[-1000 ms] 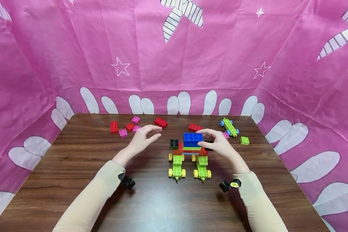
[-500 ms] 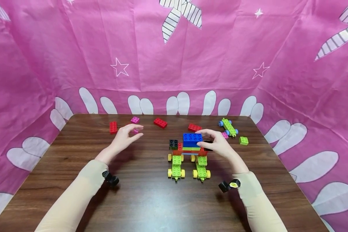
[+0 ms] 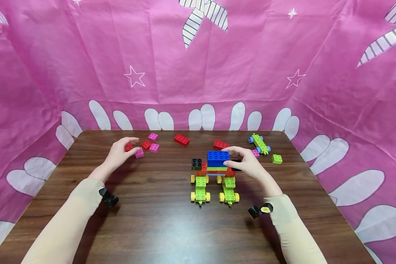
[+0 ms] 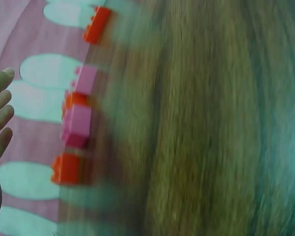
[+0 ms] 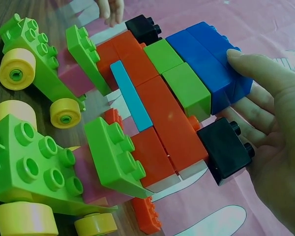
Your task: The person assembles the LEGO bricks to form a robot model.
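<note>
- Blue brick [image 3: 219,158] tops the wheeled block model [image 3: 214,178] mid-worktop [image 3: 171,220], steadied by the right hand [image 3: 249,164], fingers curled on it.
- Left hand [image 3: 118,154] has swung away to loose red and pink bricks [image 3: 144,146], fingers spread, holding nothing yet.

The table [image 3: 171,227] is dark wood-grain, smooth with a faint sheen, the grain running from 9 to 3 o'clock. On it the brick model [image 3: 214,172] is hard moulded plastic, glossy and smooth, with studded tops; its blue brick [image 5: 209,61] and black brick [image 5: 225,150] catch soft highlights, and the yellow wheels [image 5: 14,69] look equally slick. The loose red and pink bricks [image 3: 146,146] toward 11 o'clock share that shiny plastic. The pink backdrop [image 3: 217,66] is thin printed sheeting, creased, with a slight satin shine. Both sleeves [image 3: 66,227] are matt beige knit cloth.
</note>
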Demonstrator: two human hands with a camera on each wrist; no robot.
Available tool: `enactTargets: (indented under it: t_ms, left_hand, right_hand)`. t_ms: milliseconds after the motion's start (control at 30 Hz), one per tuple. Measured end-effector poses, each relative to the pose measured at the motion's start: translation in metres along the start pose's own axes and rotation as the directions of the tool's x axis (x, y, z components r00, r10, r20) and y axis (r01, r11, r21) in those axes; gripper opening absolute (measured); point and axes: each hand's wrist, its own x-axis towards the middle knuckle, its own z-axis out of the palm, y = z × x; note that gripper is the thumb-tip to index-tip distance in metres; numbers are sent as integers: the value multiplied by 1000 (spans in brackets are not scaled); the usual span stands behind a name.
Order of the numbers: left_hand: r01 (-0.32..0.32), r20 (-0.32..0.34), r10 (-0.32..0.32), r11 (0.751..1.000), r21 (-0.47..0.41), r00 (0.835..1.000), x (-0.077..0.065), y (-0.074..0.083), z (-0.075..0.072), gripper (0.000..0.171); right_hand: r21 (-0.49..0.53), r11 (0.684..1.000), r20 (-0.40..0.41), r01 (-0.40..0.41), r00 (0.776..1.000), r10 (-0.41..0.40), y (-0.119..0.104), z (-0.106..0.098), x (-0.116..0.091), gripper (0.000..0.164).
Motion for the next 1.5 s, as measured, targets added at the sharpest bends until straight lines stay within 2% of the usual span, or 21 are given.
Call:
enactTargets:
  t_ms: [267,467,633,833,1133,1500]
  left_hand:
    - [76,9,-77,997,32,997,-7,-28,-9,42]
    - [95,21,-95,995,39,995,-7,-43,-9,48]
    - [110,76,-114,993,48,991,-4,-54,-11,57]
    - [159,149,-162,987,38,975,-2,-59,-11,64]
    - [125,219,-138,989,75,966,4,-62,-5,60]
    - [109,223,-122,992,71,967,3,-67,-2,51]
  right_hand:
    - [-6,1000,-2,-1,1000,1,0,2,0,37]
    - [-4,1000,-1,3,1000,-3,1,1,0,38]
    - [3,1000,-2,8,1000,-8,2,1,-1,38]
    - [10,1000,-7,1,1000,-1,3,2,-2,38]
    - [25,1000,-9,16,1000,-16,0,2,-2,37]
    - [19,1000,-12,2,1000,-2,-1,2,-2,38]
